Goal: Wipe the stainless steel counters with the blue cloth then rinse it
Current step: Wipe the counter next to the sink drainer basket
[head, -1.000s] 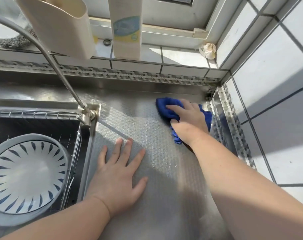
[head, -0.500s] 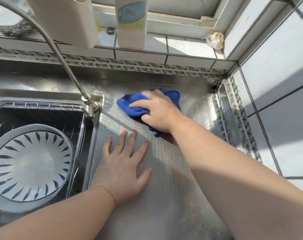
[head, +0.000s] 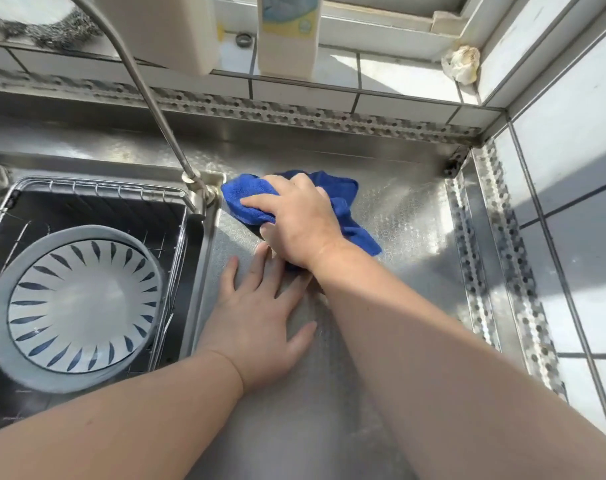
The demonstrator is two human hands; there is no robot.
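The blue cloth [head: 246,199] lies bunched on the textured stainless steel counter [head: 408,216], right beside the base of the faucet [head: 194,181]. My right hand [head: 301,223] sits on top of the cloth and grips it, fingers draped over the bunch and thumb against its near side. A tail of the cloth trails out to the right of my wrist. My left hand [head: 256,317] rests flat on the counter just in front, fingers spread, its fingertips close to my right hand.
To the left is the sink with a wire rack [head: 97,185] holding a blue-patterned plate [head: 76,306]. The faucet neck arches up to the left. A bottle [head: 287,32], a cream container [head: 170,29] and a steel scourer [head: 62,29] stand on the tiled ledge. A tiled wall [head: 571,168] bounds the right side.
My right hand has swept the cloth leftward across the counter, from near the right back corner to the faucet base. My left hand has stayed flat in place.
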